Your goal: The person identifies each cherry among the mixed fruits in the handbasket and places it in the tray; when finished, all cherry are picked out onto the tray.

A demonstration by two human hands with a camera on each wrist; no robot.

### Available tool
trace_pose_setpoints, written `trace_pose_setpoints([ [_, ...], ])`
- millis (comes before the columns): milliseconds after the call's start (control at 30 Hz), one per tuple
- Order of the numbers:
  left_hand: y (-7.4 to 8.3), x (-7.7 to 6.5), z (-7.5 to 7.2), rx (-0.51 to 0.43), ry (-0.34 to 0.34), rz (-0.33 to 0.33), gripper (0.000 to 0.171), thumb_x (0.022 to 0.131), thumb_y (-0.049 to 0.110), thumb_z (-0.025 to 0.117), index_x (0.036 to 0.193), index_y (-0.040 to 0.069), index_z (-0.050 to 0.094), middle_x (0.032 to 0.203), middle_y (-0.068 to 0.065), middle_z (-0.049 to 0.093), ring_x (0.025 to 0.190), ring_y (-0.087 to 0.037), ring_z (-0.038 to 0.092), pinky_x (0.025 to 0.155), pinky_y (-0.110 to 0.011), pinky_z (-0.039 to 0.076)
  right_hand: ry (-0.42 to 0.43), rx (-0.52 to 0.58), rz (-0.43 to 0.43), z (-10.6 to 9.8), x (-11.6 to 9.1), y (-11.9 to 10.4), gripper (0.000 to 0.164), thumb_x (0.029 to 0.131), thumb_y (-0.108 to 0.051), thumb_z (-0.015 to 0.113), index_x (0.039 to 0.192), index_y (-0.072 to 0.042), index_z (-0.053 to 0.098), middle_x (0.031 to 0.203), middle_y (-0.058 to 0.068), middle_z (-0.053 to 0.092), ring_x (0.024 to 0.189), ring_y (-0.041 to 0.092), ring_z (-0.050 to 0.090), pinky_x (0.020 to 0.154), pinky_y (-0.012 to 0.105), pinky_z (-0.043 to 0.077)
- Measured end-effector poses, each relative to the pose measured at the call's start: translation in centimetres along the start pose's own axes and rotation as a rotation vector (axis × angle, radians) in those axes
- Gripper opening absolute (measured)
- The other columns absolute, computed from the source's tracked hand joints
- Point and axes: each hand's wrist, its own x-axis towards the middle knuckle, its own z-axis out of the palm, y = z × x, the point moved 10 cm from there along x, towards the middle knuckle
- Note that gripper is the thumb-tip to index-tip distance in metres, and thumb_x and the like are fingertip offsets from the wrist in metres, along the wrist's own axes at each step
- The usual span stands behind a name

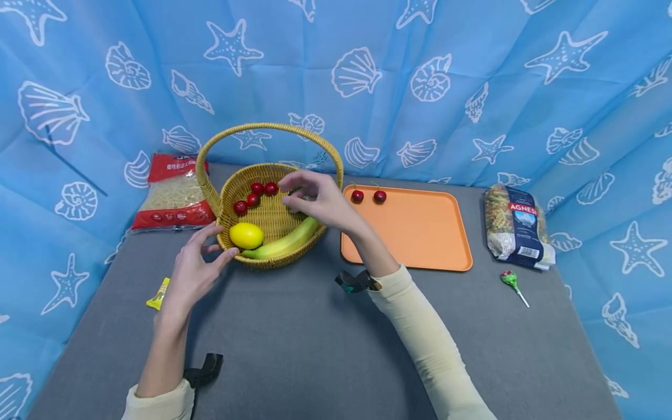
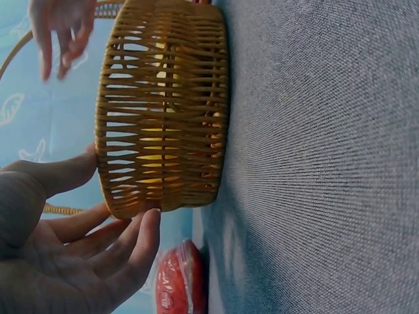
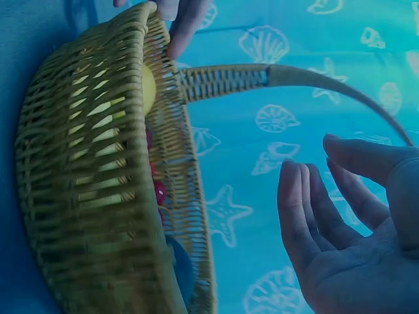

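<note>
A wicker basket (image 1: 283, 169) with a tall handle holds a lemon (image 1: 246, 235), a banana (image 1: 286, 244) and several cherries (image 1: 257, 188). My left hand (image 1: 195, 269) grips its left front side, thumb at the rim and fingers along the outer wall. Over the right part of the basket hovers my right hand (image 1: 320, 201), palm down, fingers loosely bent. The right wrist view shows a gap between that thumb and the fingertips, with nothing held. Below it in the basket is a smooth, rounded bluish thing (image 3: 180, 268), mostly hidden from above.
Right of the basket lies an orange tray (image 1: 409, 233) with two cherries (image 1: 380, 196) near its back left corner. A red pasta bag (image 1: 175, 195) is at the left, an Agnesi pasta bag (image 1: 517, 224) and a lollipop (image 1: 511, 282) at the right. A yellow packet (image 1: 158, 293) lies front left.
</note>
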Motion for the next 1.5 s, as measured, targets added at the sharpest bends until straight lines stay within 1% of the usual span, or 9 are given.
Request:
trace_pose_setpoints([
  [200,0.0,0.1,0.1,0.009,-0.003,-0.001,0.068,0.105,0.027,0.074,0.163,0.006,0.045,0.177,-0.019,0.034,0.139,-0.051,0.061,0.105,-0.064,0.059,-0.084,-0.007,0.039,2.2,3.5,1.1,0.030,0.105,-0.011,0.071,0.133,0.000,0.068,0.130,0.019,0.071,0.095,0.028,0.077,0.083,0.034,0.069],
  [367,0.0,0.0,0.0,0.017,-0.002,-0.008,0.067,0.106,0.026,0.073,0.163,0.006,0.045,0.177,-0.020,0.034,0.139,-0.051,0.061,0.102,-0.064,0.061,-0.132,-0.031,0.102,4.0,5.8,2.3,0.029,0.106,-0.013,0.070,0.133,-0.001,0.069,0.129,0.018,0.072,0.109,0.031,0.075,0.083,0.033,0.069],
  [533,0.1,-0.1,-0.1,0.019,-0.003,-0.006,0.067,0.106,0.027,0.073,0.163,0.006,0.045,0.177,-0.021,0.034,0.139,-0.051,0.061,0.101,-0.063,0.062,-0.172,0.004,0.194,6.0,7.4,3.9,0.032,0.108,-0.009,0.066,0.137,0.005,0.066,0.128,0.025,0.071,0.117,0.048,0.071,0.096,0.053,0.066],
  [633,0.2,-0.1,0.0,0.017,-0.006,-0.005,0.067,0.106,0.028,0.073,0.163,0.006,0.045,0.177,-0.021,0.034,0.139,-0.051,0.061,0.101,-0.063,0.062,-0.194,-0.003,0.245,7.0,7.9,4.9,0.035,0.108,-0.008,0.064,0.140,0.007,0.062,0.125,0.026,0.070,0.116,0.051,0.071,0.100,0.058,0.064],
  [867,0.1,-0.1,0.0,0.021,-0.010,-0.006,0.068,0.106,0.027,0.073,0.163,0.005,0.045,0.177,-0.020,0.033,0.138,-0.051,0.061,0.103,-0.064,0.061,-0.243,-0.027,0.383,9.5,8.0,7.4,0.043,0.110,-0.014,0.063,0.149,0.003,0.057,0.136,0.025,0.067,0.117,0.047,0.070,0.106,0.051,0.062],
  [1133,0.2,0.0,0.0,0.013,-0.005,0.014,0.067,0.105,0.026,0.074,0.162,0.004,0.046,0.177,-0.021,0.034,0.136,-0.052,0.062,0.105,-0.065,0.059,-0.276,-0.047,0.397,11.0,8.0,7.5,0.045,0.111,-0.010,0.060,0.154,0.001,0.054,0.153,0.023,0.061,0.115,0.040,0.070,0.106,0.045,0.062],
  [1267,0.2,0.0,0.0,0.011,-0.005,0.012,0.067,0.106,0.027,0.073,0.163,0.005,0.045,0.177,-0.021,0.033,0.137,-0.052,0.062,0.104,-0.065,0.060,-0.314,-0.094,0.406,11.5,8.0,7.5,0.048,0.111,-0.007,0.058,0.158,0.000,0.052,0.160,0.020,0.058,0.115,0.031,0.070,0.100,0.034,0.062],
  [1367,0.1,0.0,0.0,0.010,-0.006,0.007,0.067,0.106,0.027,0.073,0.163,0.005,0.045,0.178,-0.020,0.033,0.137,-0.052,0.062,0.104,-0.065,0.059,-0.320,-0.133,0.427,11.6,7.9,7.7,0.049,0.110,-0.006,0.058,0.158,-0.001,0.053,0.163,0.017,0.057,0.113,0.023,0.065,0.091,0.023,0.056],
  [1500,0.1,-0.1,-0.1,0.006,-0.005,0.005,0.067,0.106,0.026,0.073,0.163,0.005,0.046,0.178,-0.020,0.033,0.138,-0.052,0.062,0.106,-0.065,0.059,-0.312,-0.143,0.469,11.6,7.7,8.2,0.047,0.109,-0.006,0.059,0.156,0.001,0.055,0.163,0.017,0.057,0.104,0.015,0.057,0.080,0.018,0.047],
])
